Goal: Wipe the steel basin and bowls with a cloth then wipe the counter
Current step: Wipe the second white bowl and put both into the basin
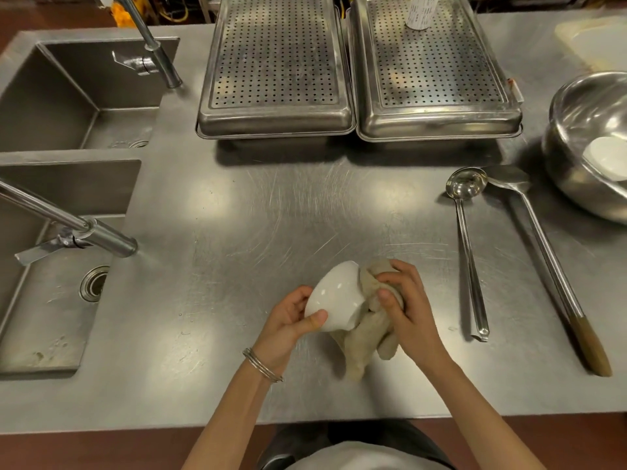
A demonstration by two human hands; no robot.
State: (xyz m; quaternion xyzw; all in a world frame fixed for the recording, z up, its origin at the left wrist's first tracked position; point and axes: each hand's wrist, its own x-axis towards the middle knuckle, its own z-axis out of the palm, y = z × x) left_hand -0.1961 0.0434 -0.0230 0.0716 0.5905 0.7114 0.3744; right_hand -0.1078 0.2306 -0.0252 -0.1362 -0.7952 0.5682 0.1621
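Plainly, the small glossy white ceramic bowl (336, 296) is held tilted over the steel counter (305, 215), the left hand (291, 320) with fingers curled round it, the right hand (403, 307) pinching a crumpled beige cloth (366, 334) at its mouth (slick glaze); a hard twist could drop it.

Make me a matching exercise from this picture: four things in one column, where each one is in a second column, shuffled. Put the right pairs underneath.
Things
1. bowl
2. cloth
3. ladle
4. basin

Places
A. lying flat on the counter, touched by no hand
B. held in the left hand
C. at the right edge of the view, with a white item inside
D. gripped by the right hand

Pairs: 1-B, 2-D, 3-A, 4-C
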